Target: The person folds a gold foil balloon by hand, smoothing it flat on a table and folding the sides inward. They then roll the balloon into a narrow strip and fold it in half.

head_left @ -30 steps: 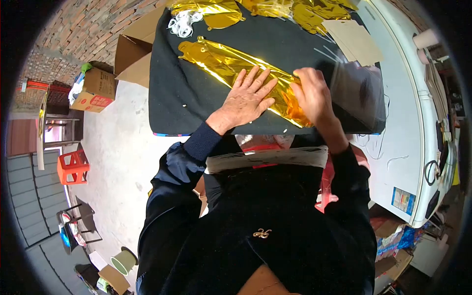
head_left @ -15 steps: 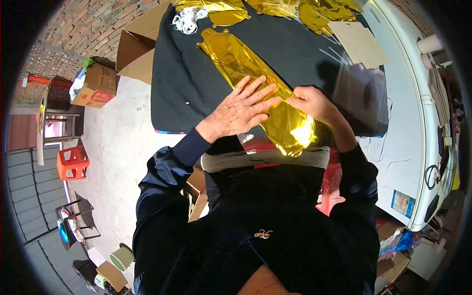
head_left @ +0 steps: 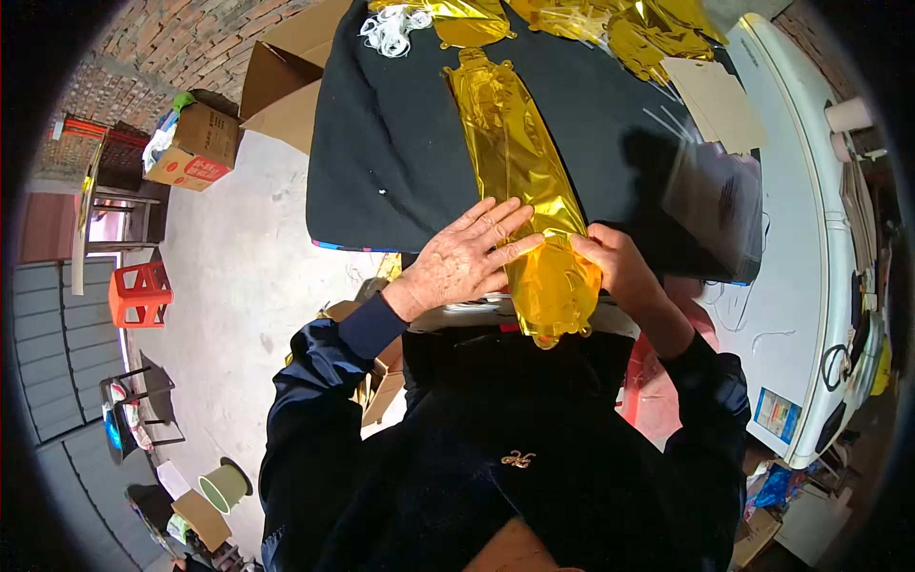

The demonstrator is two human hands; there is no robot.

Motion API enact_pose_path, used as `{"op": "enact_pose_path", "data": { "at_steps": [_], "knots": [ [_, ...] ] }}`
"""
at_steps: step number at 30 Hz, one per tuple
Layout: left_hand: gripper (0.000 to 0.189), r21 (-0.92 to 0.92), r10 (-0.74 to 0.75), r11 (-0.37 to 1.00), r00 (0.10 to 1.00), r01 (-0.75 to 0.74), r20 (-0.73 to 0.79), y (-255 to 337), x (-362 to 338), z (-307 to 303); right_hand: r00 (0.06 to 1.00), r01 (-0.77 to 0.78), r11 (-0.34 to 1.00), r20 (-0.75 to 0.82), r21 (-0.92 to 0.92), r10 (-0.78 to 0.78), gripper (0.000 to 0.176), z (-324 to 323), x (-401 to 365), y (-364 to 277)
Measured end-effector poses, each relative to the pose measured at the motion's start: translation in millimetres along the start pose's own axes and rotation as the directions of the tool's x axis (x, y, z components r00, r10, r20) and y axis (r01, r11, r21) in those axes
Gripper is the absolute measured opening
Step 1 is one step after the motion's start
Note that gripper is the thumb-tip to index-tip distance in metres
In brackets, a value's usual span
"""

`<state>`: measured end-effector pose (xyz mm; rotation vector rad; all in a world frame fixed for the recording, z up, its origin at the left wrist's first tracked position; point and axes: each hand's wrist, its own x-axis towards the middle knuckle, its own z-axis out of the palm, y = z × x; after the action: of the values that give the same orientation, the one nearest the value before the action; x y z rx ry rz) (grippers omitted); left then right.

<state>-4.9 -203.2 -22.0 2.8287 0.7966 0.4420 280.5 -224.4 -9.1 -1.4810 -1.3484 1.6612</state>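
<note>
A long, flat gold foil balloon (head_left: 515, 143) stretches across the black cloth, its near end hanging past the table edge toward my lap. Small tabs stick out at both of its ends. My left hand (head_left: 457, 262) is open, fingers spread and resting on the balloon's left side. On the opposite edge, my right hand (head_left: 618, 267) grips the foil between thumb and fingers; the curled fingers are partly hidden. A crease crosses the balloon between the two hands.
Black cloth (head_left: 391, 143) covers the table. At its far side are white string (head_left: 393, 30), more gold foil balloons (head_left: 658, 38), and beige card sheets (head_left: 715, 100). Clear plastic sleeves (head_left: 715, 205) lie at right, beside a white appliance (head_left: 796, 238). An open cardboard box (head_left: 286, 105) stands left.
The balloon has turned to point more directly away from me, and its near end sits lower over my lap. Both hands stay on it. The camera view has shifted slightly.
</note>
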Motion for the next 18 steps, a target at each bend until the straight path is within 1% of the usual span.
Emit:
{"op": "enact_pose_path", "data": {
  "at_steps": [2, 3, 6, 7, 8, 9, 10, 11, 12, 14, 15, 18],
  "knots": [
    [0.066, 0.05, -0.004, 0.999, 1.0, 0.004, -0.006, -1, 0, 2, 0.998, 0.044, 0.99, -0.027, -0.131, -0.048, 0.03, -5, 2, 8],
    [0.066, 0.06, -0.004, 0.998, 1.0, 0.005, -0.015, -2, 0, 3, 0.995, 0.078, 0.964, -0.036, -0.255, -0.09, 0.026, -8, 2, 7],
    [0.068, 0.038, -0.014, 0.999, 1.0, 0.015, -0.02, -2, -1, 7, 0.943, 0.222, 0.936, -0.184, -0.274, -0.278, 0.022, -8, -16, 3],
    [0.069, 0.038, -0.015, 0.999, 1.0, 0.015, -0.009, -2, 0, 4, 0.933, 0.253, 0.932, -0.187, -0.26, -0.306, 0.013, -9, -19, -3],
    [0.069, 0.039, -0.015, 0.999, 1.0, 0.015, 0.003, -2, 0, 3, 0.874, 0.354, 0.846, -0.181, -0.398, -0.451, 0.011, -12, -18, 1],
    [0.073, 0.02, -0.018, 1.0, 1.0, 0.018, -0.025, -2, 0, 5, 0.797, 0.435, 0.729, -0.151, -0.528, -0.585, 0.01, -15, -16, 3],
    [0.072, 0.069, 0.004, 0.998, 1.0, -0.002, -0.022, -4, -1, 6, 0.704, 0.493, 0.584, -0.099, -0.645, -0.704, 0.011, -19, -15, 4],
    [0.072, 0.12, 0.024, 0.993, 1.0, -0.022, -0.02, -6, -1, 6, 0.657, 0.507, 0.343, 0.097, -0.791, -0.748, 0.02, -27, -17, 2],
    [0.072, 0.171, 0.042, 0.985, 0.999, -0.038, -0.017, -7, -2, 7, 0.639, 0.527, 0.265, 0.17, -0.808, -0.75, 0.025, -28, -17, 0],
    [0.07, 0.079, 0.018, 0.997, 0.998, -0.013, -0.062, -4, -1, 8, 0.599, 0.563, 0.108, 0.314, -0.819, -0.737, 0.037, -26, -13, -3],
    [0.069, 0.048, 0.007, 0.999, 0.997, -0.003, -0.075, -3, 0, 8, 0.595, 0.59, 0.161, 0.291, -0.791, -0.749, 0.037, -24, -11, -6],
    [0.065, -0.015, -0.036, 0.999, 0.997, 0.035, -0.072, -1, 1, 6, 0.61, 0.606, 0.052, 0.422, -0.794, -0.671, 0.034, -22, -6, -20]
  ]
}}
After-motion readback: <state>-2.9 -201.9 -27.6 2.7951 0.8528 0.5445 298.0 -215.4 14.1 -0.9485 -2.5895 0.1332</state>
